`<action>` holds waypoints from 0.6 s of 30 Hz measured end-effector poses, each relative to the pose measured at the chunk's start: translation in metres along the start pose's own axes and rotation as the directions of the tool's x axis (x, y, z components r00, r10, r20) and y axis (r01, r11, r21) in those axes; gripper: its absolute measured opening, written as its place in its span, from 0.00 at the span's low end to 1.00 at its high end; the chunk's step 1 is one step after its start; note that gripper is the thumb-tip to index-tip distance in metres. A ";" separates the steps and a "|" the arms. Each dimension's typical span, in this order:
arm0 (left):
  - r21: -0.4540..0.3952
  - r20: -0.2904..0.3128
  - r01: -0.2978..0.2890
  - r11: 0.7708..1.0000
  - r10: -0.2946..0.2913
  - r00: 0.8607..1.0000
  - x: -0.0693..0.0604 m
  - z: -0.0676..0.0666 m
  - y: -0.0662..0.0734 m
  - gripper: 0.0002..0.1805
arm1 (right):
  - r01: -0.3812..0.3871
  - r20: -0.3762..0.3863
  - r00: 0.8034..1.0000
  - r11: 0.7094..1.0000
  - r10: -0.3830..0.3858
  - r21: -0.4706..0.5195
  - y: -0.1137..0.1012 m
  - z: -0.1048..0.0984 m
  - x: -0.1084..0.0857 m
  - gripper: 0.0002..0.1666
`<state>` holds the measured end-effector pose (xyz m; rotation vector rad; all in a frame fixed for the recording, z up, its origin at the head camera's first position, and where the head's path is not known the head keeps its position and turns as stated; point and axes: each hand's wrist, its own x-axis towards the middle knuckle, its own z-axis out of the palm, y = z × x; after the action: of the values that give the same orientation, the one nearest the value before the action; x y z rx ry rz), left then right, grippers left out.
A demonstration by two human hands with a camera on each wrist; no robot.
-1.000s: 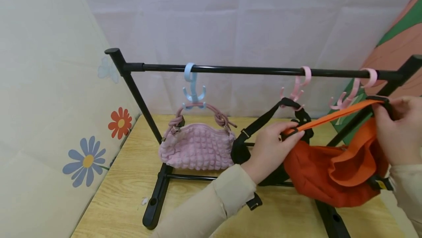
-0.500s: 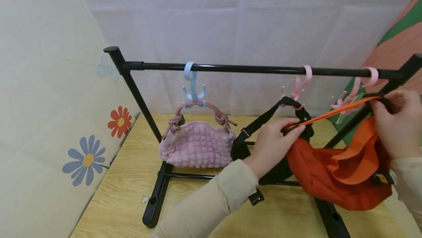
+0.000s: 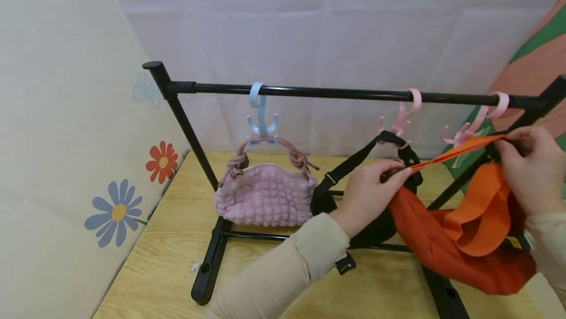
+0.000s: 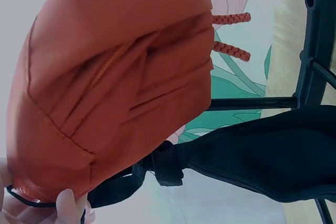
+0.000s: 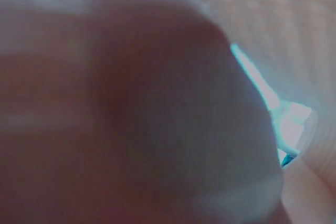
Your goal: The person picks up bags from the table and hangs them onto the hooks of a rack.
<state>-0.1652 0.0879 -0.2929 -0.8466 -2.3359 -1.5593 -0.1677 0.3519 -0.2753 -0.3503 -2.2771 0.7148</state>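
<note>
An orange-red sling bag hangs between both hands in front of the rack's right end. The left hand pinches the bag's left end where the orange strap joins it; its fingertips also show in the left wrist view. The right hand pinches the strap's other end, which stretches between the hands just below the pink hooks. A loose loop of strap droops over the bag. Blurred fabric and dark shapes fill most of the right wrist view, hiding the right fingertips there.
A black rack bar carries a blue hook, a pink hook and another pink hook. A pink quilted handbag hangs from the blue one; a black bag hangs from the middle one. Beneath is a wooden table.
The bag's body has sunk lower and swung right, with its left side stretched longer. The strap has turned in the fingers. Both hands keep their grip and have barely moved.
</note>
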 end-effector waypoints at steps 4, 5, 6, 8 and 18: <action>-0.025 0.014 0.035 0.999 -0.034 0.999 0.001 -0.001 0.000 0.15 | 0.013 0.032 0.999 1.000 -0.012 -0.019 0.000 -0.001 -0.001 0.16; -0.033 0.016 0.042 0.999 -0.041 0.999 0.001 -0.001 -0.001 0.15 | 0.019 0.040 0.999 1.000 -0.018 -0.022 -0.001 -0.001 -0.001 0.16; -0.036 0.019 0.048 0.998 -0.048 0.999 0.002 -0.001 -0.001 0.15 | 0.027 0.049 0.998 0.999 -0.026 -0.026 -0.001 -0.001 -0.001 0.16; -0.041 0.023 0.061 0.997 -0.060 0.998 0.003 -0.003 -0.003 0.15 | 0.039 0.072 0.997 0.999 -0.036 -0.037 -0.002 -0.002 0.000 0.17; -0.052 0.046 0.152 0.987 -0.149 0.988 0.005 -0.004 -0.008 0.16 | 0.062 0.166 0.985 0.995 -0.048 -0.081 0.001 -0.006 -0.002 0.19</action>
<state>-0.1745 0.0842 -0.2947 -0.7364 -2.4483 -1.6878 -0.1621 0.3541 -0.2739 -0.2766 -2.4688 0.6394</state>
